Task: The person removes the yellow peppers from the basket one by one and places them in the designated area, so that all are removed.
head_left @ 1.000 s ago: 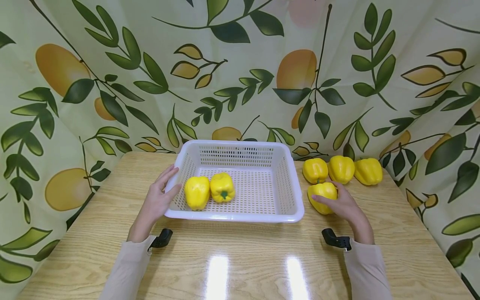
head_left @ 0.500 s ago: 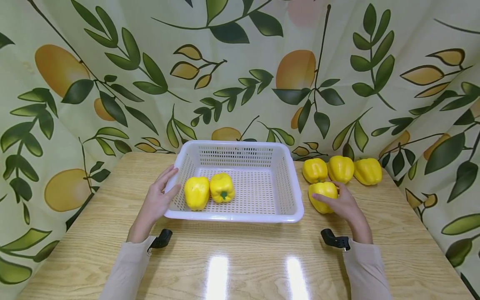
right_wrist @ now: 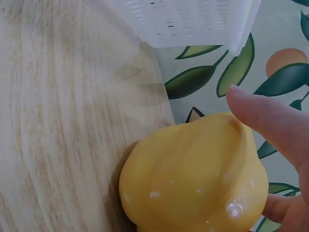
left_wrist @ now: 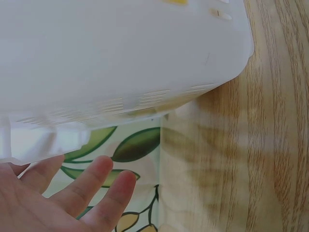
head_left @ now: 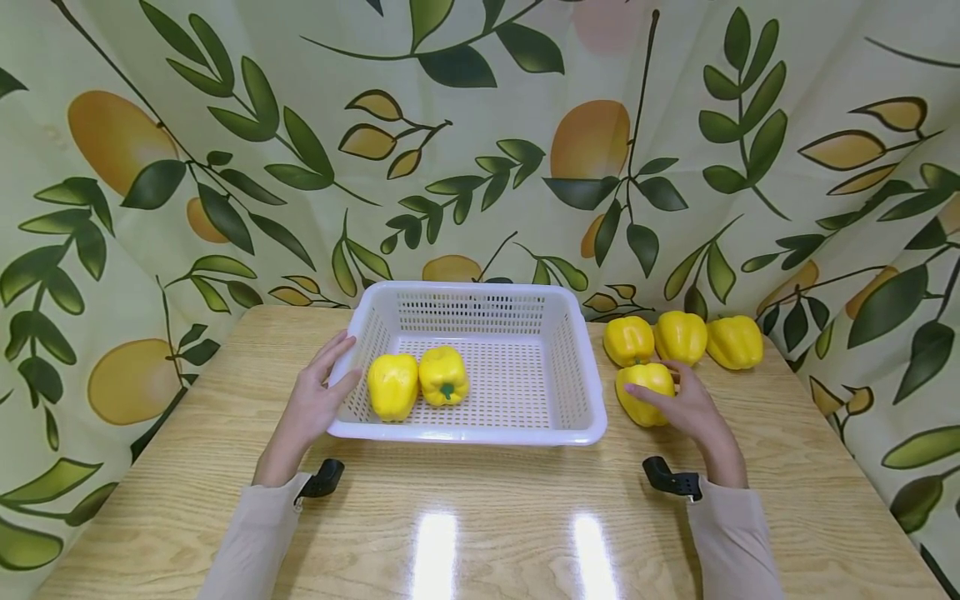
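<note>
My right hand (head_left: 693, 410), half-curled, holds the nearest yellow pepper (head_left: 649, 380) from its right, the basket (head_left: 465, 435) lying left; my left hand (head_left: 311, 402), fingers extended, touches the basket's left end.

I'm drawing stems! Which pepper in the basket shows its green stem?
The right-hand pepper in the white basket: its green stem shows on the near side. The left-hand pepper shows no stem.

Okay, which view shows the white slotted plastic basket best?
The head view: it shows the white slotted plastic basket almost whole, rim, walls and bottom, with the left hand covering only a little. The left wrist view shows part of its outside up close; the right wrist view, a cut-off piece at the top.
</note>
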